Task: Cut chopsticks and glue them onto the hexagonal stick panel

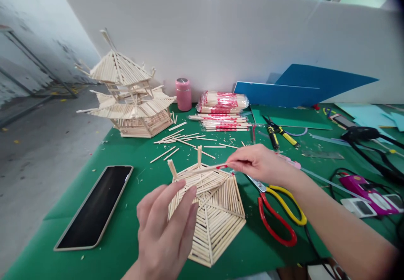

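Observation:
A many-sided panel of wooden sticks (217,225) lies on the green tabletop, with short upright stick posts (199,155) at its far edge. My right hand (257,162) pinches the red-marked end of a wooden stick (206,169), which reaches left across the panel's far part. Over the panel's left side is my left hand (168,219), its fingers apart and near the stick's left end, with nothing held between them. Scissors with red and yellow handles (262,189) lie right of the panel, their blade tips hidden under my right hand.
A stick-built pagoda (135,107) stands at the back left, beside a pink cup (183,95) and bundled sticks (222,103). Loose sticks (176,137) lie before them. A phone (96,208) is at left; wire strippers (279,133) and a purple glue gun (368,194) are at right.

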`<state>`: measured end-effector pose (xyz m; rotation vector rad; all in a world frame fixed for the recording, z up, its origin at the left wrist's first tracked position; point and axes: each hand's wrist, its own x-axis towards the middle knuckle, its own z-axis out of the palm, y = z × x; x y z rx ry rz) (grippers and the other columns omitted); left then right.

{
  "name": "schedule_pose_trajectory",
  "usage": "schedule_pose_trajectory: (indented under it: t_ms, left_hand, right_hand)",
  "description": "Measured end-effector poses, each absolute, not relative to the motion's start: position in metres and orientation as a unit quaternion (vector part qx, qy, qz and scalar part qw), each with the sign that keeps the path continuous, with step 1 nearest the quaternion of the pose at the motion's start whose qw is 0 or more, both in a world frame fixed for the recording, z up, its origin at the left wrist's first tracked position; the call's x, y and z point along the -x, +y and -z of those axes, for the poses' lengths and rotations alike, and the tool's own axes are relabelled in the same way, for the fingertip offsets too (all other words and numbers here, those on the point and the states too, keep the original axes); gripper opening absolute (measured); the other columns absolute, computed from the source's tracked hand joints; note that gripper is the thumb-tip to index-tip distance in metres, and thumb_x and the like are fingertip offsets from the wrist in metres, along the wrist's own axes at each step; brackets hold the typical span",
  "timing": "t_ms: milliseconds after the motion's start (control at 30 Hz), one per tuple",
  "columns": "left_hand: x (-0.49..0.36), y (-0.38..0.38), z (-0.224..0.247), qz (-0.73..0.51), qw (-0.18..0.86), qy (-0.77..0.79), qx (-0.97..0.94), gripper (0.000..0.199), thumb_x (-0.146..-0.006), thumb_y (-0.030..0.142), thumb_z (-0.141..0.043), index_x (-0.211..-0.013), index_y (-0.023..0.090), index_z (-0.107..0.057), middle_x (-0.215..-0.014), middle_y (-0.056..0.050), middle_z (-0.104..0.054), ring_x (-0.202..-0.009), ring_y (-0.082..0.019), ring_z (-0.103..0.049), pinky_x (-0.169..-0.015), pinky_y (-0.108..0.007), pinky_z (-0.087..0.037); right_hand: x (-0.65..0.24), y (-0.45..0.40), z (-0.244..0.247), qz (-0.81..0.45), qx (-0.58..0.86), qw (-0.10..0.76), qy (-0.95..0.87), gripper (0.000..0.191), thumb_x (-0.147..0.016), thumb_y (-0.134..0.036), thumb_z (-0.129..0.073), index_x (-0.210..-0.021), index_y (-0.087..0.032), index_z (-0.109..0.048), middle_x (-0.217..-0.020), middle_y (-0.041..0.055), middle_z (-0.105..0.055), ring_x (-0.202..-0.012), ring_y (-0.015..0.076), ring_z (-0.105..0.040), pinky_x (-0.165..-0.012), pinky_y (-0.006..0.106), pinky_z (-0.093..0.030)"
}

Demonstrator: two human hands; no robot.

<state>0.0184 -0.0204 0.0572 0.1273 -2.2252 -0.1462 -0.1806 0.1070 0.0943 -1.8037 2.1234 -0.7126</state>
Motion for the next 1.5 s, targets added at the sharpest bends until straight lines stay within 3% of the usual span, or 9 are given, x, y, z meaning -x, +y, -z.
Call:
schedule_pose_trajectory:
  t_ms: [133,267,400,700,867,1200,1300,1400,1500]
  left_hand:
    - [0.002,-0.016,-0.064,0.007,0.328,-0.943,-0.06,0.02,-0.079,0.018,-0.047,-0.095,0.012,-0.057,-0.091,-0.012,-0.062,-0.088,-0.029,-0.051,-0.072,-0.044,-0.036]
    - [0.01,-0.014,-0.059,0.09,0.155,-0.984,-0.011,0.023,-0.083,0.015,-0.035,-0.087,0.012,-0.058,-0.066,-0.005,-0.061,-0.062,-0.019,-0.055,-0.059,-0.034,-0.04]
    - [-0.001,-0.015,-0.05,0.178,0.072,-0.981,0.006,0.028,-0.083,0.014,-0.031,-0.072,0.015,-0.056,-0.063,-0.004,-0.058,-0.058,-0.017,-0.053,-0.053,-0.027,-0.041]
    - [-0.043,-0.02,-0.006,0.144,0.028,-0.984,0.1,0.022,-0.074,0.006,-0.035,-0.065,0.017,-0.052,-0.058,-0.004,-0.056,-0.047,-0.017,-0.048,-0.044,-0.026,-0.033]
    - [-0.043,-0.007,-0.009,0.152,-0.026,-0.984,0.09,0.019,-0.071,0.003,-0.04,-0.067,0.017,-0.051,-0.064,-0.003,-0.059,-0.053,-0.015,-0.051,-0.048,-0.023,-0.034]
    - [-0.028,0.0,-0.018,0.194,0.02,-0.978,0.07,0.023,-0.073,0.005,-0.032,-0.063,0.015,-0.051,-0.062,-0.007,-0.057,-0.052,-0.017,-0.049,-0.048,-0.026,-0.038]
    - [-0.023,-0.001,-0.019,0.26,0.036,-0.964,0.047,0.025,-0.076,0.008,-0.029,-0.07,0.014,-0.053,-0.064,-0.008,-0.056,-0.055,-0.018,-0.049,-0.049,-0.027,-0.039]
    - [-0.018,-0.006,-0.027,0.376,0.016,-0.927,-0.005,0.025,-0.081,0.014,-0.03,-0.073,0.015,-0.053,-0.067,-0.007,-0.055,-0.059,-0.016,-0.05,-0.054,-0.026,-0.04]
    - [-0.012,-0.012,-0.04,0.52,-0.004,-0.847,-0.106,0.024,-0.084,0.025,-0.034,-0.071,0.016,-0.053,-0.062,-0.002,-0.051,-0.056,-0.012,-0.046,-0.052,-0.022,-0.037]
  right_hand:
    - [0.165,0.107,-0.1,0.178,0.643,0.106,0.737,0.021,-0.085,-0.026,-0.041,-0.087,-0.02,-0.061,-0.077,0.0009,-0.063,-0.069,0.0113,-0.054,-0.058,0.022,-0.036]
    - [0.145,0.105,-0.097,0.122,0.674,0.065,0.726,0.022,-0.085,-0.024,-0.04,-0.082,-0.019,-0.061,-0.07,0.0008,-0.06,-0.064,0.0119,-0.053,-0.054,0.024,-0.032]
    - [0.129,0.115,-0.081,0.102,0.689,0.06,0.715,0.021,-0.085,-0.02,-0.039,-0.076,-0.019,-0.057,-0.066,-0.0006,-0.058,-0.061,0.012,-0.05,-0.052,0.025,-0.027]
    - [0.106,0.153,-0.048,0.088,0.647,0.12,0.748,0.013,-0.081,-0.014,-0.042,-0.074,-0.02,-0.052,-0.069,-0.0008,-0.057,-0.063,0.0131,-0.048,-0.053,0.027,-0.025]
    - [0.091,0.15,-0.043,0.107,0.64,0.146,0.747,0.012,-0.08,-0.013,-0.042,-0.074,-0.019,-0.05,-0.071,-0.0014,-0.058,-0.065,0.0124,-0.049,-0.054,0.026,-0.028]
    - [0.075,0.136,-0.042,0.099,0.641,0.093,0.755,0.011,-0.077,-0.014,-0.043,-0.08,-0.018,-0.052,-0.072,0.0006,-0.059,-0.064,0.0154,-0.05,-0.053,0.03,-0.029]
    - [0.08,0.134,-0.049,0.098,0.637,0.086,0.759,0.014,-0.078,-0.012,-0.042,-0.082,-0.019,-0.053,-0.071,0.0007,-0.058,-0.063,0.0156,-0.05,-0.053,0.03,-0.029]
    - [0.097,0.139,-0.07,0.142,0.615,0.07,0.773,0.018,-0.082,-0.021,-0.043,-0.095,-0.024,-0.053,-0.075,0.0016,-0.059,-0.071,0.0184,-0.051,-0.063,0.034,-0.034]
    - [0.114,0.148,-0.085,0.262,0.47,0.024,0.842,0.043,-0.075,-0.039,-0.052,-0.115,-0.028,-0.043,-0.092,0.0077,-0.057,-0.091,0.0264,-0.047,-0.078,0.042,-0.034]
